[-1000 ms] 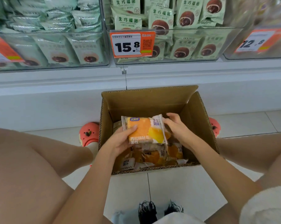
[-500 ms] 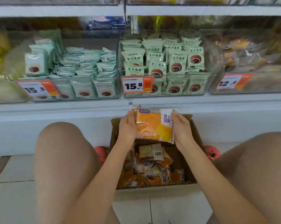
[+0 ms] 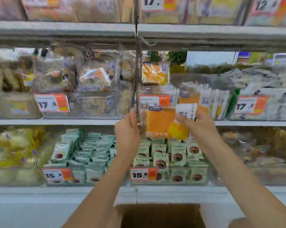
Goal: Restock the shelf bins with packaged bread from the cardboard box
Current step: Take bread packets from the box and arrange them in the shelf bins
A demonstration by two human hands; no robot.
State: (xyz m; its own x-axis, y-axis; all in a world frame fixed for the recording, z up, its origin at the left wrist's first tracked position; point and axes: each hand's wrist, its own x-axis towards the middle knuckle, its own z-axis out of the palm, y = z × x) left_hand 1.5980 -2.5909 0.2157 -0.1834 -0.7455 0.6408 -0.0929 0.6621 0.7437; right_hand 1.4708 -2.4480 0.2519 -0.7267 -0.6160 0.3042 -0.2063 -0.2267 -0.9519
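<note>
Left hand [image 3: 128, 129] clamped on left edge of orange-and-white plastic bread packet [image 3: 163, 123], fingers curled round it. Right hand [image 3: 199, 127] pinching packet's upper right corner, on white panel, thumb in front. Hands well apart, one at each side edge.

Packet held upright, printed face toward camera, long axis vertical, top edge up. Raised in front of front wall of clear plastic shelf bin [image 3: 185, 102] on middle shelf [image 3: 56, 122], just right of metal shelf upright [image 3: 137, 71]. Whether packet touches bin front: cannot tell.

Writing on packet: blue oval logo at top left, too blurred to read; dark characters on white panel, partly hidden by right-hand fingers; white characters along bottom edge, blurred.

Same orange-and-white packets standing upright inside bin, side by side; one more [image 3: 155, 74] sitting higher at bin's back left.

Price tags: orange-and-white tag on bin front [image 3: 155, 100] partly covered by packet, number unreadable; "17.8" [image 3: 52, 104] on neighbouring bin to left; "17.8" [image 3: 252, 105] to right; "15.8" [image 3: 57, 175] and another [image 3: 143, 174] on lower shelf bins of pale green packets [image 3: 178, 155].

Brown cardboard box [image 3: 160, 214] at bottom edge of view, below forearms, interior dark.
</note>
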